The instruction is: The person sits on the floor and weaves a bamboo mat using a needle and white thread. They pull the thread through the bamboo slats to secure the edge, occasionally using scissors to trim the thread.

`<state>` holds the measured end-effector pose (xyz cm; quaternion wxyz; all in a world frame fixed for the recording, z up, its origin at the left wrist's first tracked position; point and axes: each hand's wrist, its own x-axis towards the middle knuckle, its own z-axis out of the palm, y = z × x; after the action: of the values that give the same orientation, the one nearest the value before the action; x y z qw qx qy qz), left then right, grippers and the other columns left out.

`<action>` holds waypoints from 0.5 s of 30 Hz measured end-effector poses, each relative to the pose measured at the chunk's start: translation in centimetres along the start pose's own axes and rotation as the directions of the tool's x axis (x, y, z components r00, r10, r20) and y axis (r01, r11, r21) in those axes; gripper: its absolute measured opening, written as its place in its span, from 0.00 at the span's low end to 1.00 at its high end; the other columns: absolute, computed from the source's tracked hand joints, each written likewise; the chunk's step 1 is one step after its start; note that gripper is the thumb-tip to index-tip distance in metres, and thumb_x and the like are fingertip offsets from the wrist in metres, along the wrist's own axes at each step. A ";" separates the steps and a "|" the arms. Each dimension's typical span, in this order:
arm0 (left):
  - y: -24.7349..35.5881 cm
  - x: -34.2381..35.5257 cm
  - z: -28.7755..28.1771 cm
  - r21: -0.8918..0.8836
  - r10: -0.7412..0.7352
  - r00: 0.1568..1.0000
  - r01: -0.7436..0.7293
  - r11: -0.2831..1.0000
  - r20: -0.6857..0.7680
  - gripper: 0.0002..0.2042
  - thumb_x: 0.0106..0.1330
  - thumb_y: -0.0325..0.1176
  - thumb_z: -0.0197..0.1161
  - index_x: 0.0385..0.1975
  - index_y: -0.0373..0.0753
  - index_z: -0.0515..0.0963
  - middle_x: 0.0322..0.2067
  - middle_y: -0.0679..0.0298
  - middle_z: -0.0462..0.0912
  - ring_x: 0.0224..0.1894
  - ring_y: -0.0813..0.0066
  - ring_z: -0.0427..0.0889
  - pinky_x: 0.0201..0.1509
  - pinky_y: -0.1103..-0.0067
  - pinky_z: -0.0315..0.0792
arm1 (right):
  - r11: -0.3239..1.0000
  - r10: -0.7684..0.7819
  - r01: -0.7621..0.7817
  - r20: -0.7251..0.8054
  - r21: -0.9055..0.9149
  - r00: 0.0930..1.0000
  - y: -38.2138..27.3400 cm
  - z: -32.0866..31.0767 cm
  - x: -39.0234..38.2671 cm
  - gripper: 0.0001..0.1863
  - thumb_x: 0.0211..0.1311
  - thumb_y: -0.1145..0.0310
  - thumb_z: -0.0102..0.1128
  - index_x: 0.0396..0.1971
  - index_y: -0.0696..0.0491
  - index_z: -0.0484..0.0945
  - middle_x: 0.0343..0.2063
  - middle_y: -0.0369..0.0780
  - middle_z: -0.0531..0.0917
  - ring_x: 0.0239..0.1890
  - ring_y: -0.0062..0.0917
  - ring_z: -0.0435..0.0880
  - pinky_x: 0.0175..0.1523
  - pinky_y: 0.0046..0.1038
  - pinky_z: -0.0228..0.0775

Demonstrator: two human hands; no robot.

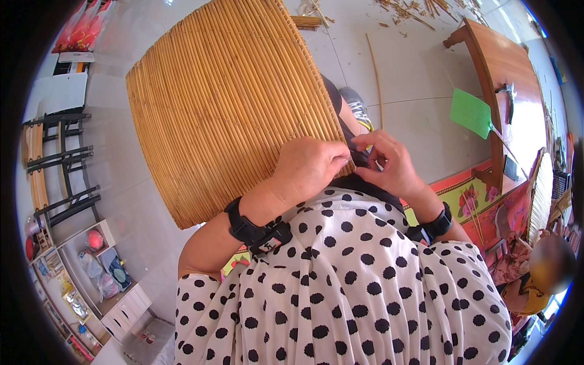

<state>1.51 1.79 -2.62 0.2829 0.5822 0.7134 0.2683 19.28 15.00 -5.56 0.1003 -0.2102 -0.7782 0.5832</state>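
The mat [231, 109] lies slanting across my lap, spreading up and to the left, its slender yellow-brown stalks set side by side and its right edge bound. Both my hands are at the near end of that edge. My left hand [310, 164] lies over the mat, thumb and fingertips drawn together at the edge; I cannot tell whether they grip the mat itself or something fine. My right hand [392, 161] is just beside it, off the mat, fingers bent and thumb toward the edge; whether anything is between them is too small to tell. I have a black band on each wrist and a white shirt [328, 280] with black dots. Past my right hand, a shoe [354, 103] shows beside the mat, and a long stick [376, 73] lies on the floor [407, 121]. Scraps [420, 12] are strewn farther off. To my right stands a table [514, 64] with a hammer [510, 100] on it and a green swatter [470, 114] by its edge
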 end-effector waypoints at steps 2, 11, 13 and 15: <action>0.0 0.0 0.0 -0.008 -0.004 1.000 0.004 1.000 -0.007 0.06 0.63 0.35 0.65 0.34 0.42 0.84 0.22 0.58 0.83 0.25 0.60 0.84 0.31 0.70 0.76 | 0.999 -0.021 0.021 0.015 -0.029 1.000 -0.4 0.2 -0.1 0.29 0.43 0.78 0.76 0.51 0.54 0.79 0.37 0.36 0.78 0.24 0.16 0.74 0.30 0.18 0.72; 0.0 0.2 0.0 -0.021 0.012 1.000 -0.012 1.000 -0.025 0.05 0.62 0.34 0.65 0.33 0.42 0.83 0.20 0.58 0.82 0.22 0.61 0.83 0.27 0.71 0.74 | 0.953 -0.276 0.261 -0.092 -0.152 0.957 1.2 0.9 0.3 0.15 0.48 0.78 0.74 0.39 0.56 0.85 0.33 0.39 0.83 0.29 0.27 0.82 0.36 0.25 0.76; 0.1 0.1 -0.1 -0.025 0.011 1.000 -0.011 1.000 -0.020 0.05 0.61 0.34 0.65 0.32 0.42 0.83 0.20 0.59 0.82 0.22 0.61 0.82 0.27 0.71 0.74 | 0.959 -0.258 0.242 -0.100 -0.150 0.961 1.2 0.8 0.3 0.11 0.50 0.79 0.73 0.36 0.57 0.86 0.32 0.40 0.83 0.32 0.30 0.84 0.38 0.27 0.77; 0.1 0.1 -0.1 -0.024 0.017 1.000 -0.018 1.000 -0.020 0.05 0.61 0.34 0.65 0.32 0.42 0.83 0.19 0.59 0.81 0.21 0.62 0.82 0.26 0.72 0.73 | 0.966 -0.224 0.207 -0.102 -0.156 0.969 1.1 0.8 0.3 0.09 0.51 0.79 0.71 0.34 0.58 0.86 0.31 0.40 0.84 0.33 0.31 0.84 0.39 0.28 0.77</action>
<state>1.50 1.89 -2.44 0.2804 0.5822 0.7079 0.2851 18.97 14.73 -6.86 0.1939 -0.1653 -0.8292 0.4975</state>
